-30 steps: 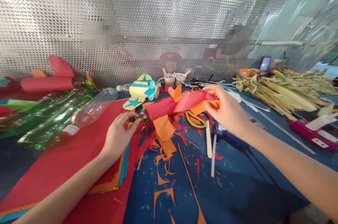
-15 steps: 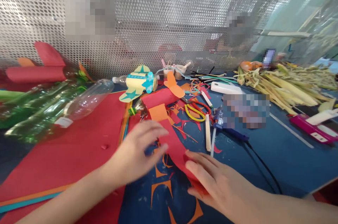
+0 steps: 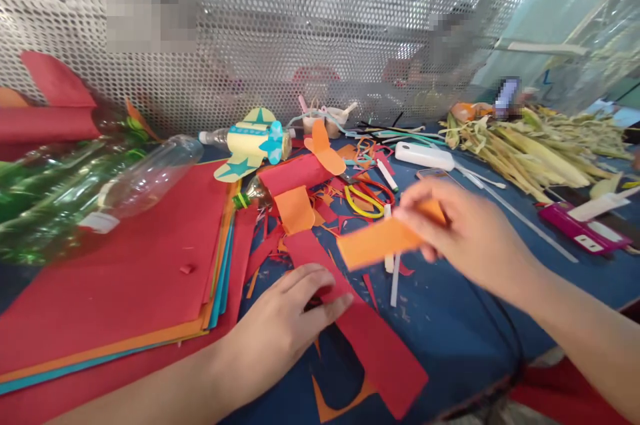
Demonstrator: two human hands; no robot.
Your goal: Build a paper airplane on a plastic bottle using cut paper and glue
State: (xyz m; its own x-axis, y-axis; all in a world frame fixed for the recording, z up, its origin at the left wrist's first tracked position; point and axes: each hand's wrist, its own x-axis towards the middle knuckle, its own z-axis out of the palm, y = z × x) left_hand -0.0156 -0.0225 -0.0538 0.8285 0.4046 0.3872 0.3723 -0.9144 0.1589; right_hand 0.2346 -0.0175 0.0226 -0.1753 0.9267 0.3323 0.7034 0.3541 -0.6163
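Note:
In my right hand (image 3: 450,228) an orange paper strip (image 3: 375,245) is pinched between thumb and fingers, raised over the table. My left hand (image 3: 293,311) rests with thumb and fingers apart on a long red paper strip (image 3: 385,358), which slants across the table. Beyond its far end lies a bottle wrapped in red paper (image 3: 295,175). It has an orange paper wing (image 3: 295,209) on the near side and another orange piece (image 3: 325,148) at its far end.
Stacked coloured paper (image 3: 125,278) and several plastic bottles (image 3: 150,178) lie left. Yellow-handled scissors (image 3: 363,203) sit among paper scraps. A yellow paper-covered bottle (image 3: 247,141) is behind. Dried husks (image 3: 520,151) and a magenta box (image 3: 583,228) are right.
My right hand has left the red strip, moved up, and now holds an orange strip. My left hand has come down onto the red strip, which now lies flatter.

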